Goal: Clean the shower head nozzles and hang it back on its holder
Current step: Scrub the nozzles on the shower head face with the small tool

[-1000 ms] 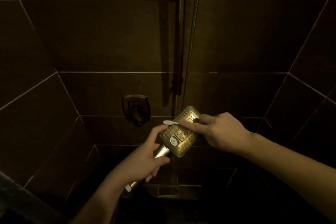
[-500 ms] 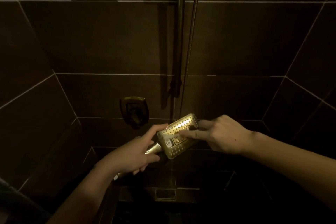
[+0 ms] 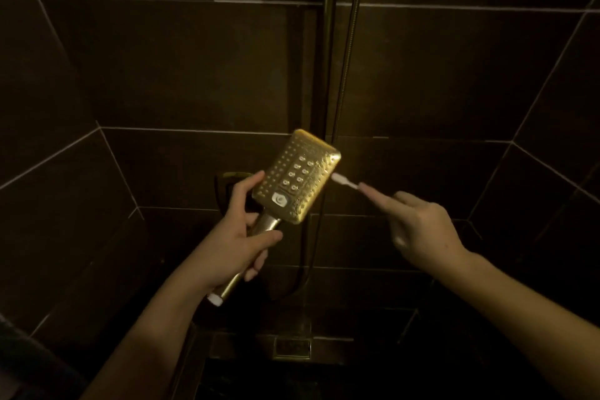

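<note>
My left hand (image 3: 238,239) is closed around the handle of the shower head (image 3: 298,177), fingers wrapped round the far side and thumb across the near side, so most of the handle is hidden; only its white end cap pokes out below my palm. My forefinger reaches up along the left edge of the head. The head tilts up and to the right with its nozzle face turned toward me, rows of small dots around a middle block of larger nozzles and a white button near the neck.

My right hand (image 3: 418,230) holds a small white brush (image 3: 345,182) just right of the head. Its pale tip sits at the head's right edge; I cannot tell whether it touches. My forefinger lies stretched along the brush, the other fingers are curled, and the rest of the brush is lost in my grip.

Behind, a rail (image 3: 329,42) and a hose (image 3: 352,52) run up the dark tiled wall (image 3: 162,68) and out of the top of the view. A wall fitting (image 3: 224,185) is mostly hidden behind my left hand. A drain (image 3: 292,347) shows dimly on the floor.
</note>
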The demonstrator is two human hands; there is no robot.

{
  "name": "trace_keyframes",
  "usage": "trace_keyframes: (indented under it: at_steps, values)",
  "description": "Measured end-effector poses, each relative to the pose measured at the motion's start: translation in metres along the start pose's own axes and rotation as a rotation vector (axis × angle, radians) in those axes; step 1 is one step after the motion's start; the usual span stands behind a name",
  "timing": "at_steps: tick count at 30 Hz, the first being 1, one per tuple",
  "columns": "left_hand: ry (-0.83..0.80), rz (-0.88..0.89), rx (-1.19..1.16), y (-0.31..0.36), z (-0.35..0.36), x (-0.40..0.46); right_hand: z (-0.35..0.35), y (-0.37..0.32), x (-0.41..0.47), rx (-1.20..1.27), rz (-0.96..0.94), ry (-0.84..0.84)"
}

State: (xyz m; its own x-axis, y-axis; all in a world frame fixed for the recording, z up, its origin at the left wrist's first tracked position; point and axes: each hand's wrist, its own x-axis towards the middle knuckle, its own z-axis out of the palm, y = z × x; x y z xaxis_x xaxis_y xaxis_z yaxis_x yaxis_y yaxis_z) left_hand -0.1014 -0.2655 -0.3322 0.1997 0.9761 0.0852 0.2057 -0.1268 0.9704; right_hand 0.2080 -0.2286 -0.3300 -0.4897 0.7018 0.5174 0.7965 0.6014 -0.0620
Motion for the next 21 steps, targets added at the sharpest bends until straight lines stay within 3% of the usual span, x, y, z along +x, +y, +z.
trace_keyframes:
  at_steps: [4, 6, 11, 12, 16, 19, 21]
  values:
    - [0.078, 0.025, -0.042, -0.005, 0.017, -0.004, 0.007, -0.008, -0.006, 0.146, 0.132, 0.204]
    - [0.059, 0.033, -0.041, -0.006, 0.025, -0.002, 0.003, -0.013, 0.004, 0.132, 0.162, 0.214]
    - [0.037, 0.047, -0.001, -0.007, 0.036, 0.003, 0.010, -0.023, -0.006, -0.174, -0.296, -0.052]
    - [0.032, 0.042, 0.001, -0.008, 0.036, 0.003, 0.007, -0.017, -0.003, -0.207, -0.308, -0.038]
    - [0.016, 0.027, -0.023, -0.008, 0.037, 0.000, -0.014, 0.002, 0.015, -0.201, -0.054, 0.118]
    - [0.012, 0.023, -0.011, -0.009, 0.035, -0.002, -0.003, -0.006, -0.003, -0.220, -0.312, -0.027]
    - [0.007, 0.019, 0.011, -0.011, 0.035, -0.005, -0.005, -0.004, -0.005, -0.265, -0.359, -0.040]
